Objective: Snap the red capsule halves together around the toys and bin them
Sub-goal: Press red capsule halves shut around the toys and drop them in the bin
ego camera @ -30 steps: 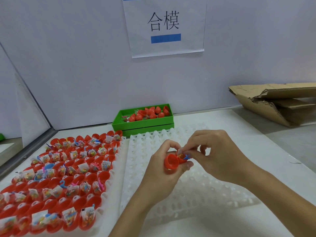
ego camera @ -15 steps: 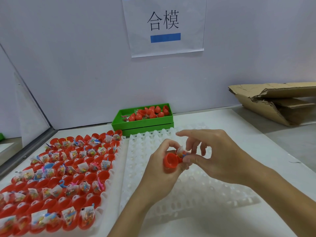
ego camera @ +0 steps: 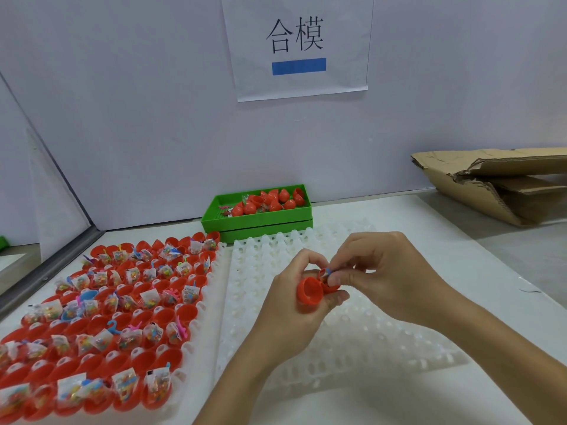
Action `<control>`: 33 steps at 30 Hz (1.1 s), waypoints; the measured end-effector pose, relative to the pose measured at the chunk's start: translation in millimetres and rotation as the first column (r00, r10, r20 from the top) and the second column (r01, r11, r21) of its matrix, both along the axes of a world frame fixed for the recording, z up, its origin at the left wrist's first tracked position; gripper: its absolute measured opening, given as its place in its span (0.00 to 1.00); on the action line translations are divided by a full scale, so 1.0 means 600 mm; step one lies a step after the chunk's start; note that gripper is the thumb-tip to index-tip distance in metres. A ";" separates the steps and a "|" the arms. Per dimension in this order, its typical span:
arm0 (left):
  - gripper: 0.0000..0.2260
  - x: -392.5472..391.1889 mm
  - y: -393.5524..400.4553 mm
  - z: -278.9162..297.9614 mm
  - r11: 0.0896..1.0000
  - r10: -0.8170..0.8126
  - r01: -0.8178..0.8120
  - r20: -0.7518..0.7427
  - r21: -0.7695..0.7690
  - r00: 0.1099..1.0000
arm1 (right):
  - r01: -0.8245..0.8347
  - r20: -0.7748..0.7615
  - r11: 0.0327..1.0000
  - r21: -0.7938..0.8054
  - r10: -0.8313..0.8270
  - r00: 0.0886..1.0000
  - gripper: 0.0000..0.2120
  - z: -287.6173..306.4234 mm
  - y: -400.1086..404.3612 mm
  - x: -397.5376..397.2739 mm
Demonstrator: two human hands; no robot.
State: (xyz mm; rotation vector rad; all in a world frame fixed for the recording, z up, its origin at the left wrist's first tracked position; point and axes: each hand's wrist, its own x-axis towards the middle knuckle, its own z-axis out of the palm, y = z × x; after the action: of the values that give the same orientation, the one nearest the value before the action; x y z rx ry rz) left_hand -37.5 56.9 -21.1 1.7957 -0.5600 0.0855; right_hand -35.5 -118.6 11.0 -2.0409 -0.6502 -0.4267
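My left hand (ego camera: 285, 305) grips an open red capsule (ego camera: 310, 290), its hollow half facing me, above the empty white tray (ego camera: 352, 342). My right hand (ego camera: 389, 277) pinches a small packet toy (ego camera: 325, 273) at the capsule's other half, fingertips pressed on it. On the left, a white tray (ego camera: 211, 280) holds several open red capsule halves (ego camera: 129, 302) with bagged toys. The green bin (ego camera: 260, 219) at the back holds several closed red capsules (ego camera: 270, 200).
Flattened cardboard (ego camera: 503, 185) lies at the back right on the table. A paper sign (ego camera: 299, 44) hangs on the wall behind the bin. A metal rail (ego camera: 46, 271) runs along the left edge of the table.
My right hand opened its fingers briefly, then closed back onto the toy at the capsule. The left hand kept its hold, with the capsule in nearly the same place.
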 end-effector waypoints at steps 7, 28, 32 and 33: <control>0.13 0.002 0.000 -0.004 1.000 -0.002 0.002 -0.013 0.017 1.000 | 0.044 0.029 0.996 -0.084 -0.042 0.999 0.10 -0.001 0.001 -0.001; 0.12 0.005 0.004 0.002 0.976 -0.029 0.012 -0.075 -0.216 0.997 | 0.086 0.191 0.993 -0.084 -0.069 0.979 0.08 -0.003 0.003 -0.003; 0.10 0.007 0.005 0.002 0.929 -0.087 0.029 -0.141 -0.369 0.986 | 0.090 0.160 0.996 0.000 -0.089 0.983 0.08 -0.002 0.003 -0.002; 0.09 0.008 0.004 0.002 0.918 -0.082 0.012 -0.159 -0.398 0.984 | 0.086 0.143 0.996 0.025 -0.089 0.986 0.08 -0.003 0.002 -0.002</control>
State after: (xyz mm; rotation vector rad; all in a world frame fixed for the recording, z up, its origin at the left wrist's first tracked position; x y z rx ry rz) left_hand -32.6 59.6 -19.8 1.3777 -0.4250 0.0077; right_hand -36.5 -117.2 9.4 -2.0394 -0.6413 -0.6339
